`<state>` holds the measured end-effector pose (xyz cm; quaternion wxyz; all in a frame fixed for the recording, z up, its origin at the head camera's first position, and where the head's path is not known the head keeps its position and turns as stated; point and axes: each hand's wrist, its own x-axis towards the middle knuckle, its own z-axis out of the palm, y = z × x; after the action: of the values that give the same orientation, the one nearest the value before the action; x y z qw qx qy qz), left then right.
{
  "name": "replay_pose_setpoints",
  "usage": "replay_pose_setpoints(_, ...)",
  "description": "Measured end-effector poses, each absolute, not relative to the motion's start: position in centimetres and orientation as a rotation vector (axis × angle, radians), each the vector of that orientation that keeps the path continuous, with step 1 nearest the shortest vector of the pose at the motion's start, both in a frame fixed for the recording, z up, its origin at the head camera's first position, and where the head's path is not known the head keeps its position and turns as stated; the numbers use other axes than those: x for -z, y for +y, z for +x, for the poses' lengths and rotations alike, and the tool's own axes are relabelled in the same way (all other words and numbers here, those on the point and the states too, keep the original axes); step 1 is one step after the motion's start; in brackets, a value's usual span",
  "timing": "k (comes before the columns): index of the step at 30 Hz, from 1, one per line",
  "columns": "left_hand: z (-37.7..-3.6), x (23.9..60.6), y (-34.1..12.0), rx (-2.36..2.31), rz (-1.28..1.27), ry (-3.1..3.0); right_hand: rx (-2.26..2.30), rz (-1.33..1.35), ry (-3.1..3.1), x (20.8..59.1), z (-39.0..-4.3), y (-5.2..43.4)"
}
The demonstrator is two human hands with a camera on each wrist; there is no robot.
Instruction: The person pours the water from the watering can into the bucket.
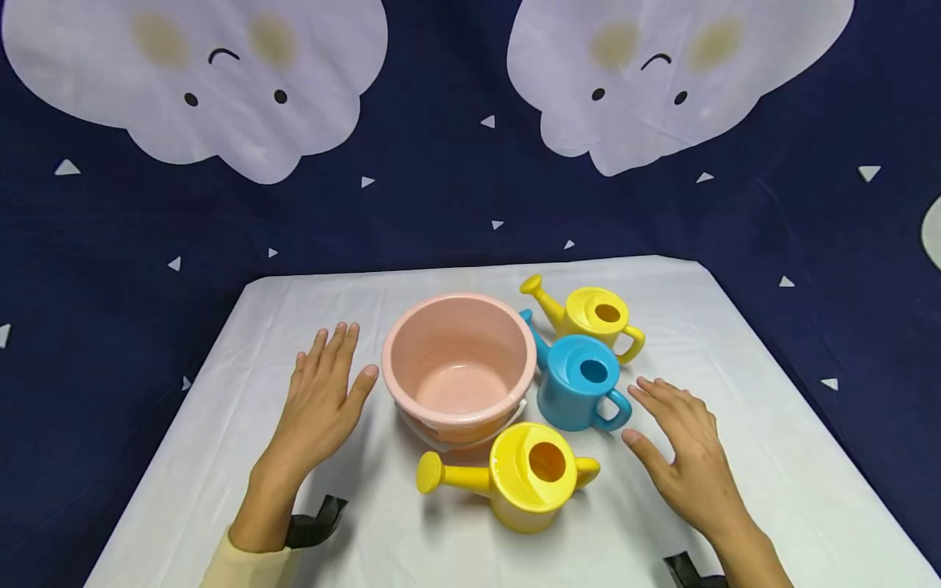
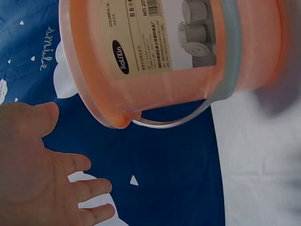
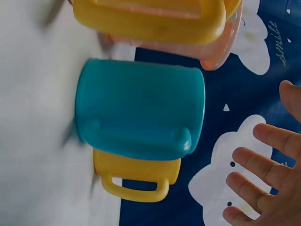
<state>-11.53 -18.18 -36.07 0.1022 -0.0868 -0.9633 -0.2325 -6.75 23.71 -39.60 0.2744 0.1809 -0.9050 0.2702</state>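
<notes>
A pink bucket [image 1: 459,392] stands upright on the white-covered table, its pale handle hanging down in front. My left hand [image 1: 319,404] hovers to its left with fingers straight, holding nothing; the left wrist view shows the bucket's printed label [image 2: 141,37] and grey handle [image 2: 233,52]. Right of the bucket is a blue watering can [image 1: 569,392]. Beside its handle my right hand [image 1: 684,449] is spread and holds nothing. One yellow watering can [image 1: 525,482] stands in front of the bucket, its spout pointing left. Another yellow watering can [image 1: 591,314] is behind the blue one.
A white cloth [image 1: 764,457] covers the table. Behind it hangs a dark blue curtain [image 1: 434,220] with white clouds and small triangles. A black strap [image 1: 316,523] is at the left wrist and another black strap [image 1: 691,572] at the right.
</notes>
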Motion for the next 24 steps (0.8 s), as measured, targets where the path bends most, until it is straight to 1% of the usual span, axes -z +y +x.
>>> replay_pose_setpoints(10, -12.2, 35.4, -17.4, 0.689, -0.3, -2.887, -0.997, 0.518, -2.496, 40.4, -6.1, 22.7)
replay_pose_setpoints(24, -12.6, 35.4, -16.5, 0.664, -0.352, -2.95, -1.133, 0.557, -2.606, 42.0, -5.6, 21.5)
